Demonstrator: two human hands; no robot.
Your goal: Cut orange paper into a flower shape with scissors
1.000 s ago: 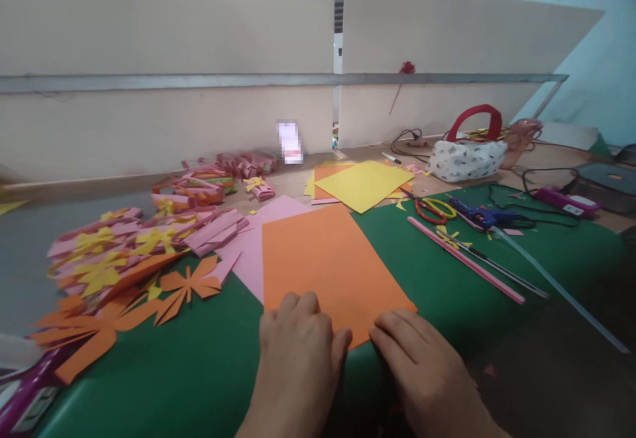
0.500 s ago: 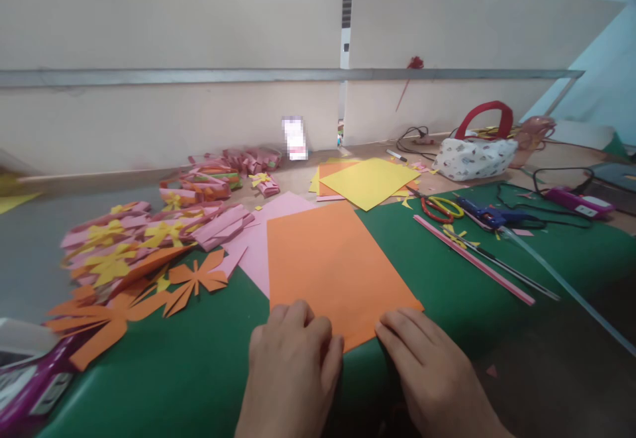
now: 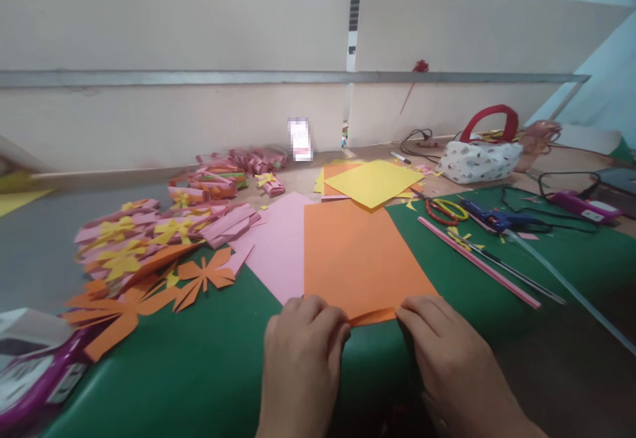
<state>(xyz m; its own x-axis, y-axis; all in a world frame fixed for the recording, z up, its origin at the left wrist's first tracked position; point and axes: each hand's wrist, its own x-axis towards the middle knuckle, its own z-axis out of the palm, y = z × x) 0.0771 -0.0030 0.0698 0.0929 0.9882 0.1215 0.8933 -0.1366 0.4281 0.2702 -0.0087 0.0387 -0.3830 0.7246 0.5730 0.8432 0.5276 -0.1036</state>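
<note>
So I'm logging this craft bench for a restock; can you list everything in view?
orange paper sheet: 1, orange, centre, near edge folded up
pink paper sheet: 1, pink, under the orange sheet
yellow paper sheet: 1, yellow, on a stack behind
cut paper flowers: many, orange, pink, yellow, left
scissors: 1, red and yellow handles, right
blue glue gun: 1, right
patterned white bag: 1, red handle, far right
green mat: 1, covers table
left hand: on fold
right hand: on fold
</note>
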